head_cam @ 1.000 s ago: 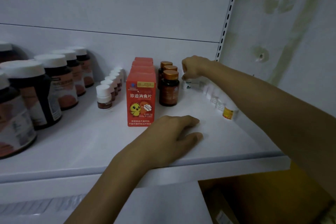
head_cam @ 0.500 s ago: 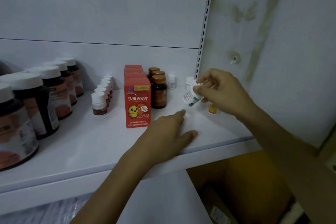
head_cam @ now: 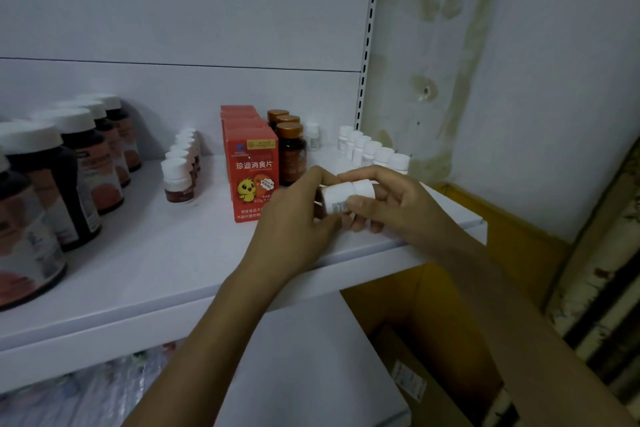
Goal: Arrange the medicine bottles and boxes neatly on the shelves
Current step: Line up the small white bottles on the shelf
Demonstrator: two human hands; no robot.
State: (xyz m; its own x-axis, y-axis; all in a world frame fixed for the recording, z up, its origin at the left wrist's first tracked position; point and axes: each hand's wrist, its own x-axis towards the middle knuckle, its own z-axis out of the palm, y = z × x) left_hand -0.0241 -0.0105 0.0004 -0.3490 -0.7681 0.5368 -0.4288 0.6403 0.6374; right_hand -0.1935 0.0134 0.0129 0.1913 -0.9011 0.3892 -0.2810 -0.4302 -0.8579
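gripping together, left hand [head_cam: 294, 218] and right hand [head_cam: 391, 206] hold a small white bottle [head_cam: 341, 196] sideways above the shelf [head_cam: 138, 253], near its front edge. bare shelf lies behind, between amber bottles [head_cam: 291, 156] and white-bottle row [head_cam: 370, 149]. red box [head_cam: 251, 163] reads 珍迪消食片; bottle label blurred.

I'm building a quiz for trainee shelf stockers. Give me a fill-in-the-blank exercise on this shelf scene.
The left hand and the right hand together hold one small ____ bottle.
That bottle is turned on its ____, not upright.
Just right of the red boxes stand ____ brown bottles with gold caps.
Missing words: white; side; three.
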